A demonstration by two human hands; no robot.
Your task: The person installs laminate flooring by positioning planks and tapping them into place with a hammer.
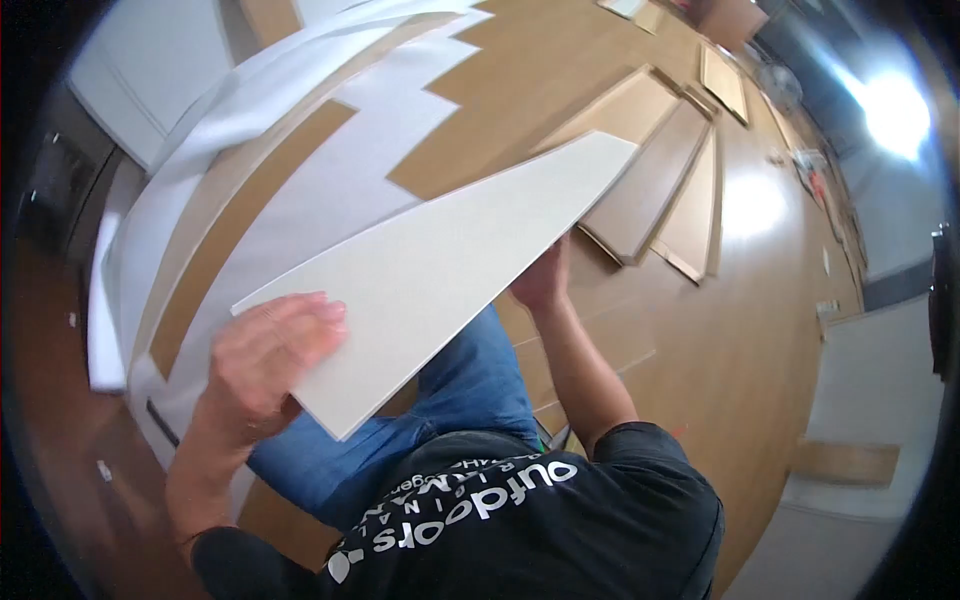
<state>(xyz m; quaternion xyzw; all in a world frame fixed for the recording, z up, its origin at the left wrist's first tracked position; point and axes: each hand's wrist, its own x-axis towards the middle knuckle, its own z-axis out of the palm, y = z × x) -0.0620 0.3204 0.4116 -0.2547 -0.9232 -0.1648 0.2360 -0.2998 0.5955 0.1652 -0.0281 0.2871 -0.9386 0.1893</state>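
I hold a long off-white plank (430,260) slanting across my lap. My left hand (275,355) grips its near-left end, slightly blurred, with the fingers bent over the top face. My right hand (540,275) holds the long right edge from below, its fingers mostly hidden by the plank. Beneath and left of the plank lies white sheeting (270,230) on the floor, with a brown strip (250,200) along it.
Wood-toned floor planks with a stepped edge (470,120) border the sheeting. Several loose planks (650,180) lie fanned at the right, with another board (722,80) behind. White walls (850,390) and a dark glossy object (55,175) stand at the sides.
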